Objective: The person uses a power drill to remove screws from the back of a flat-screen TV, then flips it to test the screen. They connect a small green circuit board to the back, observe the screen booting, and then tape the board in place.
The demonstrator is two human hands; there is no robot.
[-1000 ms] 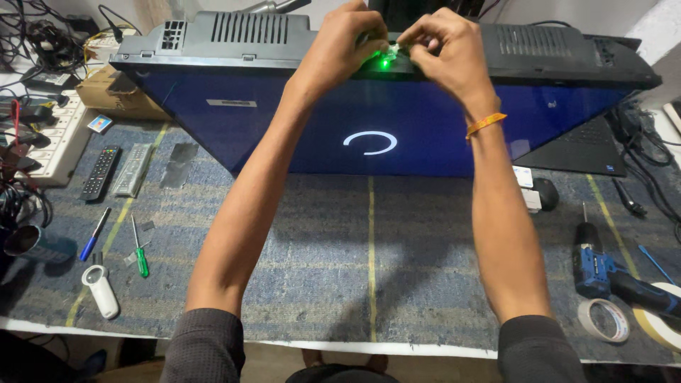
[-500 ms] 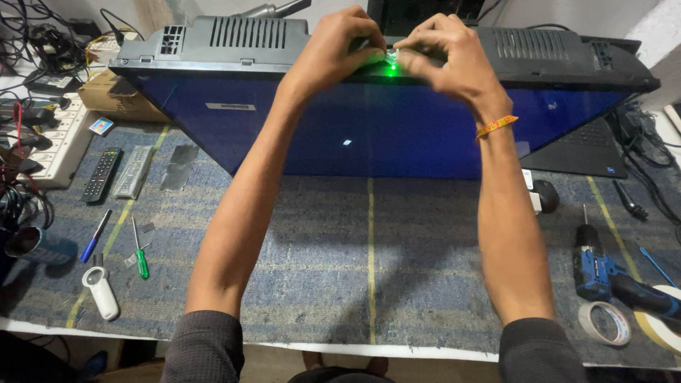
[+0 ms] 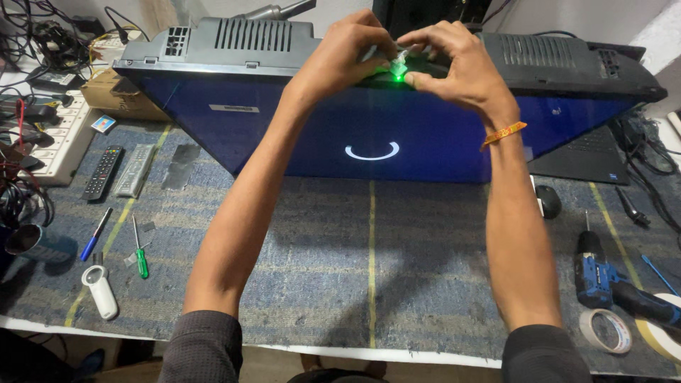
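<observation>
I am pinching a small green-lit part (image 3: 397,71) with my left hand (image 3: 347,57) and right hand (image 3: 461,67), fingers narrow, atop the blue-screened television (image 3: 319,135) standing along the table's (image 3: 369,284) far edge.

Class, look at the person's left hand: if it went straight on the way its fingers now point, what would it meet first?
The left hand points right, toward the right hand. It would most likely meet that hand's fingertips first, around the small green-lit part on the television's back; depth is unclear.
</observation>
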